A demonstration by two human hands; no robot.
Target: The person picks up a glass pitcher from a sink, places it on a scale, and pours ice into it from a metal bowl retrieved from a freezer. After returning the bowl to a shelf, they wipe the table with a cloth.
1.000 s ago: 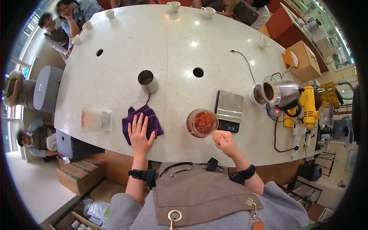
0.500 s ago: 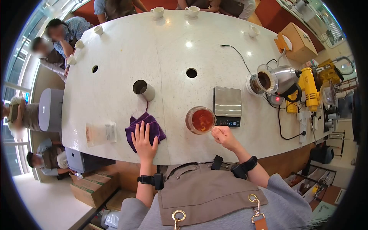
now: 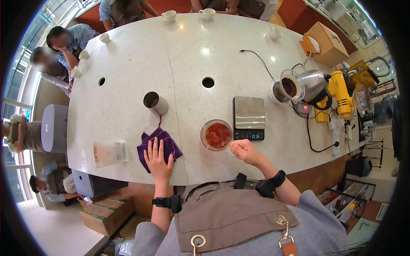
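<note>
My right hand [image 3: 247,152] is closed round the handle of a glass coffee server [image 3: 216,135]. Reddish-brown liquid shows inside it, with bright reflections on its surface. Just beyond that hand lies a digital scale [image 3: 249,113] with a steel top and a lit display; the server is close to its left side. My left hand [image 3: 159,161] lies flat, fingers stretched out, on a folded purple cloth [image 3: 144,158]. Past the cloth stands a metal cup [image 3: 157,103], its opening tilted toward the camera in this view.
To the right are a glass dripper [image 3: 292,86] with dark grounds, a steel kettle [image 3: 315,85], a yellow grinder [image 3: 341,96] and cables. A clear packet [image 3: 110,153] lies at left. Several white cups [image 3: 207,14] line the far edge, where people sit. A round hole [image 3: 208,82] pierces the tabletop.
The liquid's surface and reflections look different, and the server has shifted slightly left. My left hand stays on the cloth. The whole view has moved a little.
</note>
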